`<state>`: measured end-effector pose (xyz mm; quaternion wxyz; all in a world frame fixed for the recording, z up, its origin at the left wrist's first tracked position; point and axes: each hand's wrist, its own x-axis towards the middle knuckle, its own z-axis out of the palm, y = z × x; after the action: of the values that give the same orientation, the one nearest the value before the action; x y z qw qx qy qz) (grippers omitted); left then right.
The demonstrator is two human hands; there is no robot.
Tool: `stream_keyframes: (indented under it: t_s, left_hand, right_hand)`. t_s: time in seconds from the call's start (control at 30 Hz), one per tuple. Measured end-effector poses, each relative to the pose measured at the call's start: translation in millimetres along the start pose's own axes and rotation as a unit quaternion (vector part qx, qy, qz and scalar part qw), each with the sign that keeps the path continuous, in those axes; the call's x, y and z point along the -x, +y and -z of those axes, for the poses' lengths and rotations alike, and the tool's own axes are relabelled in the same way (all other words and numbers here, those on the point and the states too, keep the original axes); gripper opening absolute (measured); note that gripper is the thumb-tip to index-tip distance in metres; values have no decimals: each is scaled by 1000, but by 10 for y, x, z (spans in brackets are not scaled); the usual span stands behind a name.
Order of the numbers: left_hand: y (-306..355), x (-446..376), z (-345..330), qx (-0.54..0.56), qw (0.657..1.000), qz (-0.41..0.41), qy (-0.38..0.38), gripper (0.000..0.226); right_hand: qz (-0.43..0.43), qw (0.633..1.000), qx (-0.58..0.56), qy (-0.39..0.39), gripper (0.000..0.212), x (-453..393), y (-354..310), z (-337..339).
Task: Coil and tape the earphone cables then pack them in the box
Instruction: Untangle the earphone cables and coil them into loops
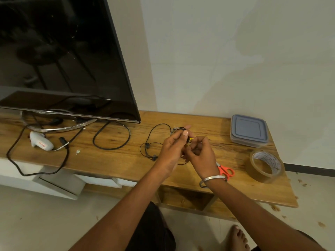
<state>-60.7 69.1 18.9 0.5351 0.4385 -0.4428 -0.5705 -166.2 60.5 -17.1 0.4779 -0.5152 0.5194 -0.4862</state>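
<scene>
The earphone cable (150, 142) is partly gathered between both hands above the wooden surface (126, 160), its free loops trailing to the left so they can feed into the coil. The left hand (172, 149) pinches the wound part to keep it from springing loose, while the right hand (199, 151) curls round the strand, seemingly winding. Tape roll (265, 166) and orange scissors (226, 172) wait nearby; the lidded plastic box (249, 130) sits closed behind.
</scene>
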Motion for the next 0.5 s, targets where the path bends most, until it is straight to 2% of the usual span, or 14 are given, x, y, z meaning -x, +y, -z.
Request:
stream_keyframes:
  t_s: [0.17, 0.27, 0.33, 0.5]
  left_hand:
    - [-28, -9, 90, 6, 999, 15, -51, 35]
    - [-71, -37, 148, -2, 997, 28, -75, 26]
    - [-82, -50, 183, 5, 996, 33, -87, 33]
    - [-1, -52, 222, 13, 993, 44, -107, 28]
  right_hand:
    - [-1, 999, 14, -36, 30, -2, -17, 29]
    - [8, 998, 45, -50, 26, -18, 7, 52]
    - [9, 996, 63, -55, 18, -26, 51, 60]
    - [-40, 997, -6, -64, 20, 5, 80, 52]
